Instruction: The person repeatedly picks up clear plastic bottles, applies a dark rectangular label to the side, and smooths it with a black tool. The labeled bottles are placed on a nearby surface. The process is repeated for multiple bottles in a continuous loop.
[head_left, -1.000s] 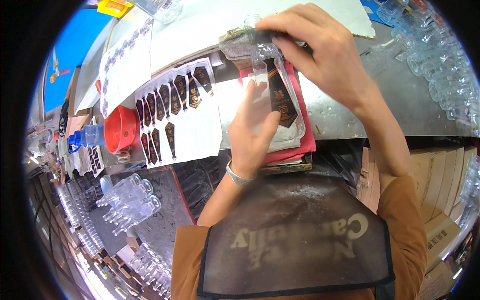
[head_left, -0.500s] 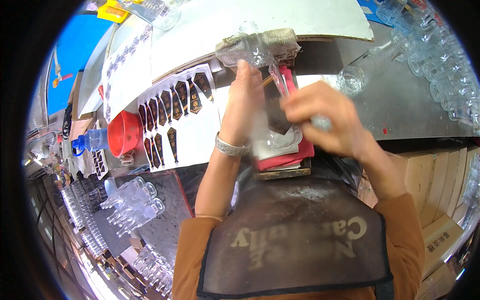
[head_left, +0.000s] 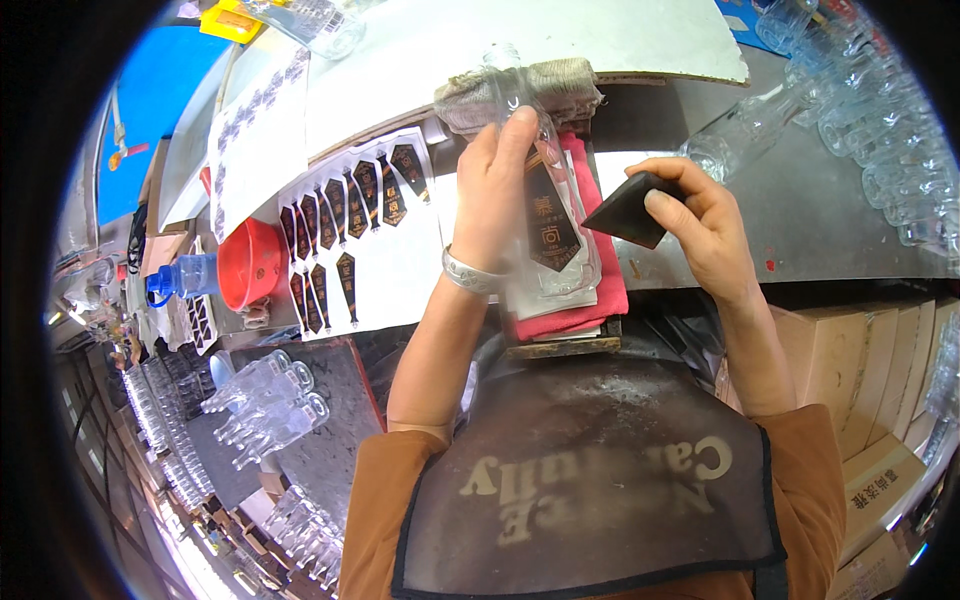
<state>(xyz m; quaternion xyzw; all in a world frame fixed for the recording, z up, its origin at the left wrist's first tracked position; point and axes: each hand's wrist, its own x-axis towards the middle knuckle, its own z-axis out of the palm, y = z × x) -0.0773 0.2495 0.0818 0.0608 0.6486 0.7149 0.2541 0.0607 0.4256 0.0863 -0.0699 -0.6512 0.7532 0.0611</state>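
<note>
A clear glass bottle (head_left: 548, 280) lies with its neck pointing away from me, the neck propped on a rolled grey cloth (head_left: 565, 88). On its upper face sits a black tie-shaped decal (head_left: 552, 225) with gold print. My left hand (head_left: 488, 175) is closed around the bottle's left side near the shoulder, its thumb on top; the wrist is blurred. Just right of the bottle, my right hand (head_left: 705, 220) pinches a flat black scraper (head_left: 632, 210) between thumb and fingers. The scraper is tilted, one corner toward the decal, apparently apart from the glass. Pink cloth (head_left: 612, 285) pads the bottle's underside.
Left of the bottle, a white sheet (head_left: 385, 260) carries several black decals. Beyond it are a red bowl (head_left: 248, 265) and a blue-capped plastic bottle (head_left: 190, 280). Clear bottles (head_left: 880, 150) crowd the far right. Cardboard boxes (head_left: 850, 360) stand below the bench at right.
My right hand has moved right, off the bottle, uncovering the decal and showing the black scraper. My left hand stays on the bottle, its thumb slightly farther right.
</note>
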